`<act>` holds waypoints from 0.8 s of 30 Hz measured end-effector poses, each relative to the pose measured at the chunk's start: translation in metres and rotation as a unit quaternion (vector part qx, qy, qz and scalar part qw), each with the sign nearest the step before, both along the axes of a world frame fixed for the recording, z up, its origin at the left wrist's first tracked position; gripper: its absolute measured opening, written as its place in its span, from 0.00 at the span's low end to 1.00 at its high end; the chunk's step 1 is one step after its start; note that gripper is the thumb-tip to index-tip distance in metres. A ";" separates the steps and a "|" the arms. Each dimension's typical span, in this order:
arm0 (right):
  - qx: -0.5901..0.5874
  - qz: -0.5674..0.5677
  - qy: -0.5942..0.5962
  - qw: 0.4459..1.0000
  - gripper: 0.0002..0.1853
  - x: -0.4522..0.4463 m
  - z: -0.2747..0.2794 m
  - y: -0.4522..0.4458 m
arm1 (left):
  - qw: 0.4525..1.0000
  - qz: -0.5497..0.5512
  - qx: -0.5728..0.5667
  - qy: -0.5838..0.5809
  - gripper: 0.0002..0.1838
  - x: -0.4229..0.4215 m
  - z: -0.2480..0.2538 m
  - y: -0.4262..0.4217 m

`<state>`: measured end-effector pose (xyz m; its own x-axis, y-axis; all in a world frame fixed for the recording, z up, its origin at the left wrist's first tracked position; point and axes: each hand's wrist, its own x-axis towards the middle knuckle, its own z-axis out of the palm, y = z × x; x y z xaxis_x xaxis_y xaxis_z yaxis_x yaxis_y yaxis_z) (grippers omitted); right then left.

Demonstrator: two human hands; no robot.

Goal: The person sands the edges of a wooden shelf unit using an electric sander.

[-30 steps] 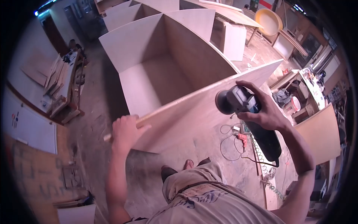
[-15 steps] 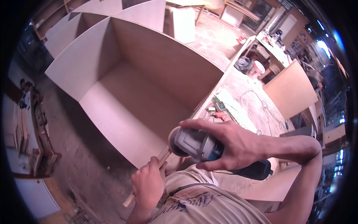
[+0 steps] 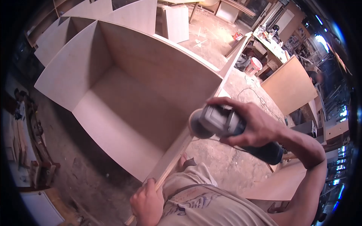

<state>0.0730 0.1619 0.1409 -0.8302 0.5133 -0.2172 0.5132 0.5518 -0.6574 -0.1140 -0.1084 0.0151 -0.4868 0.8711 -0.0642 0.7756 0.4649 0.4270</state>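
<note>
My right hand (image 3: 262, 124) is wrapped around an angle grinder (image 3: 224, 120), thumb and fingers spread over its head. The grinder's round sanding disc (image 3: 197, 124) is at the front edge of a large pale wooden cabinet (image 3: 132, 103), which lies with its open side up. Whether the disc touches the wood is hard to tell. Lower down the same edge (image 3: 171, 167), my left hand (image 3: 147, 203) grips the wooden rim, its fingers curled over the top. The grinder's dark rear body (image 3: 266, 152) extends below my right wrist.
More wooden compartments (image 3: 132, 15) stand behind the cabinet. A red-and-white bucket (image 3: 253, 66) and a leaning wooden panel (image 3: 290, 86) are at the right. A cable (image 3: 260, 100) snakes over the floor. Wood pieces (image 3: 20, 139) are stacked at the left.
My right hand has moved the grinder up and right along the cabinet edge, away from my left hand. My left hand keeps its grip, now lower in view. The view has shifted slightly.
</note>
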 end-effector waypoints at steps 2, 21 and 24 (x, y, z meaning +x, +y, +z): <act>0.025 -0.016 0.007 1.000 0.44 0.007 -0.003 0.018 | 1.000 -0.003 -0.014 0.019 0.12 -0.001 -0.002 0.000; 0.066 -0.166 0.003 0.984 0.44 0.044 0.005 0.108 | 1.000 -0.001 -0.015 0.017 0.14 -0.001 -0.001 0.000; 0.085 -0.135 0.064 0.985 0.45 0.047 0.008 0.070 | 0.998 0.008 -0.057 0.016 0.14 0.000 0.005 0.003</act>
